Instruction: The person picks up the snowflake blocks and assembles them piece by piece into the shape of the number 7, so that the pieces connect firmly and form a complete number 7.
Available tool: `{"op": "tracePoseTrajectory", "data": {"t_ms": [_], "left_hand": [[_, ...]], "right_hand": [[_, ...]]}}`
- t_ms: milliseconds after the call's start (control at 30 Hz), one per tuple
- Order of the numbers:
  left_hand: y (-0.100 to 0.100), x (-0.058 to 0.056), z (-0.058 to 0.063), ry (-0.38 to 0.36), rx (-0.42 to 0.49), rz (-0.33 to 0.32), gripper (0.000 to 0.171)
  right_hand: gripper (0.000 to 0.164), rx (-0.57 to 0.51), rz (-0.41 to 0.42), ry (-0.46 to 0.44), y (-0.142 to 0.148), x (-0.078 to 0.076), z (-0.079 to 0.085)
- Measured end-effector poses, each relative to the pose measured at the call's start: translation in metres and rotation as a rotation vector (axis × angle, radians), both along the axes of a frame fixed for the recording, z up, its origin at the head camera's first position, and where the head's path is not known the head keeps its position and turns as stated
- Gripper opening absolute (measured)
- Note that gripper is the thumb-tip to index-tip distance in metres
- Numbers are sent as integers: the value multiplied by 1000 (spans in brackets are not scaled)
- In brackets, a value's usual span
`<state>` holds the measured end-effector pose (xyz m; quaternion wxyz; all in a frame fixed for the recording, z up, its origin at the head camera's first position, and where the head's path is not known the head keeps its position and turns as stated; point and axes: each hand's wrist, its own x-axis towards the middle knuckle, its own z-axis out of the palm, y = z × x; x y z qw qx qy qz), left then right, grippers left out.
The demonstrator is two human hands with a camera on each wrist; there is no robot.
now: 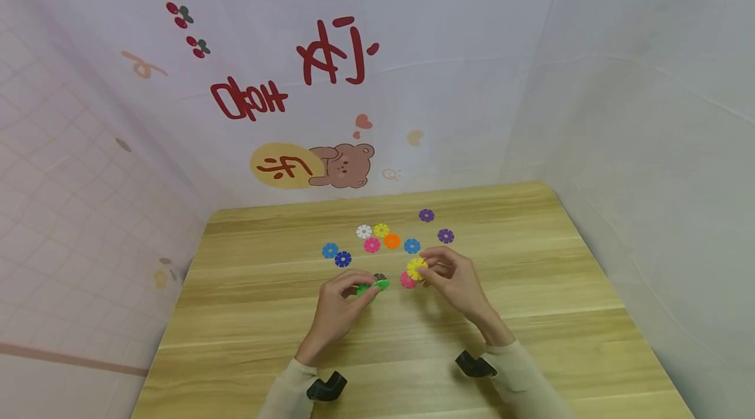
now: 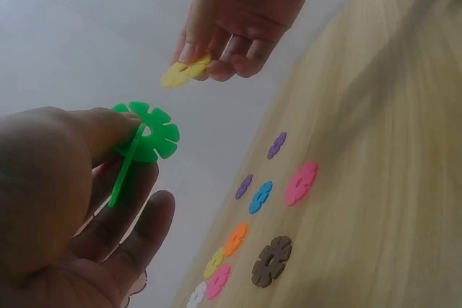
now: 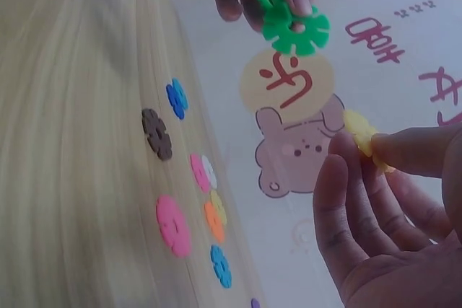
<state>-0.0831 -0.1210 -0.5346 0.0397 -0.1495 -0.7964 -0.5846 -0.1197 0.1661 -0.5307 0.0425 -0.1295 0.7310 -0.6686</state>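
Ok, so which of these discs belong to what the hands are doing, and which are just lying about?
Apparently part of the job:
two green discs, seemingly slotted together, in the left hand
pinched yellow disc, in the right hand

Loose on the table, perhaps spare:
brown disc
white disc
orange disc
loose yellow disc
two pink discs
three blue discs
two purple discs

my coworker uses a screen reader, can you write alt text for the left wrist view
A left hand holds two green discs slotted together at an angle, while a right hand opposite pinches a yellow disc. Loose discs in purple, blue, pink, orange, yellow, white and brown lie on a wooden table at the right.
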Motion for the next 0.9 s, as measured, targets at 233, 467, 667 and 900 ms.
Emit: {"op": "tracePoseTrajectory", "data": {"t_ms": [233, 467, 667, 900], "left_hand": [[2, -1, 1, 2, 5, -4, 6], [3, -1, 1, 25, -14, -3, 6], [4, -1, 1, 44, -28, 2, 6], [6, -1, 2, 43, -48, 4, 5]], "right_hand": [[30, 1, 25, -24, -9, 4, -2], [26, -6, 56, -58, -13, 8, 2], [27, -35, 88, -72, -16, 9, 3], [25, -39, 112, -92, -17, 9, 6]]}}
